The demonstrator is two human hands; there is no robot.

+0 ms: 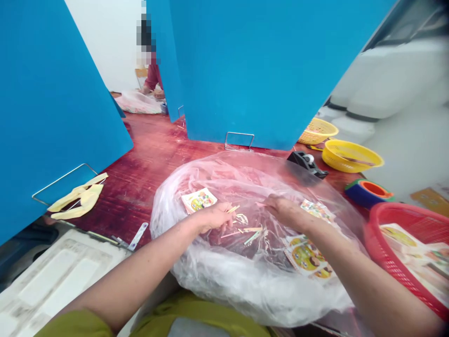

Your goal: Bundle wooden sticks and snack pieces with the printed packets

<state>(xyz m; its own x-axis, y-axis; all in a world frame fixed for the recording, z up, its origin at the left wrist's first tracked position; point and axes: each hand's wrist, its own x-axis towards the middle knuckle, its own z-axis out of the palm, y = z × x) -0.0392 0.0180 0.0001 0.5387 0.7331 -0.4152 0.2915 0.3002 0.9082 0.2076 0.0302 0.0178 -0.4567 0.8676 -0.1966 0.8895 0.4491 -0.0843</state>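
Observation:
My left hand (pixel 215 216) is closed on thin yellow sticks (pixel 233 209), whose ends poke out past the fingertips. To its right, my right hand (pixel 281 208) has its fingers together, with a small pinkish tip (pixel 260 204) at them that I cannot make out. Both hands are over a clear plastic bag (pixel 224 285) with its edge rolled down. Loose pale green sticks (pixel 253 237) and thin strips lie in it between the hands. A printed card (pixel 199 200) rests beyond my left hand, and more printed cards (pixel 305 256) sit under my right forearm.
Blue divider panels (pixel 245 70) stand on wire feet. Along the right are a black tape dispenser (pixel 307 164), a yellow basket (pixel 351 157), tape rolls (pixel 368 191) and a red basket (pixel 377 243) holding printed items. Yellow cloth (pixel 84 199) lies left. A co-worker's sleeve (pixel 153 75) shows beyond.

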